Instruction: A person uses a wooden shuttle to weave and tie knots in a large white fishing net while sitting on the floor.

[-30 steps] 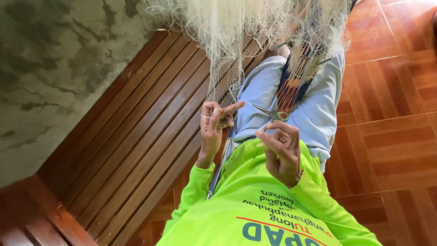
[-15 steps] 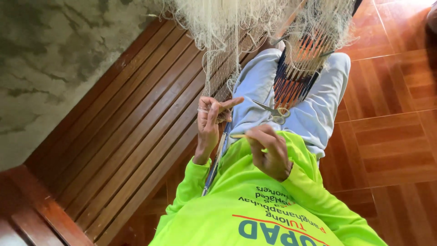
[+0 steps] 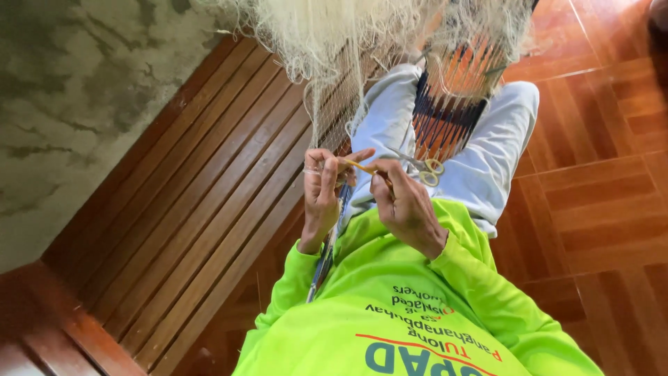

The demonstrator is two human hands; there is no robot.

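Observation:
A pale fishing net [image 3: 362, 42] hangs down over my lap. My left hand [image 3: 321, 191] pinches a few of its strands between thumb and fingers. My right hand [image 3: 403, 205] is closed on a thin yellow netting needle [image 3: 358, 166], whose tip reaches my left fingers. Small scissors [image 3: 426, 168] with yellow handles sit just beyond my right hand; I cannot tell whether a finger holds them. A woven orange and dark blue piece [image 3: 449, 111] lies on my light trousers [image 3: 487, 160] under the net.
I sit on a slatted wooden bench [image 3: 209, 209] beside a stained concrete wall [image 3: 76, 104]. Red-brown floor tiles [image 3: 598, 209] lie to the right. My bright green long sleeves [image 3: 390, 313] fill the bottom of the view.
My right hand has risen from near my chest to meet my left hand at the net. The yellow needle now bridges both hands.

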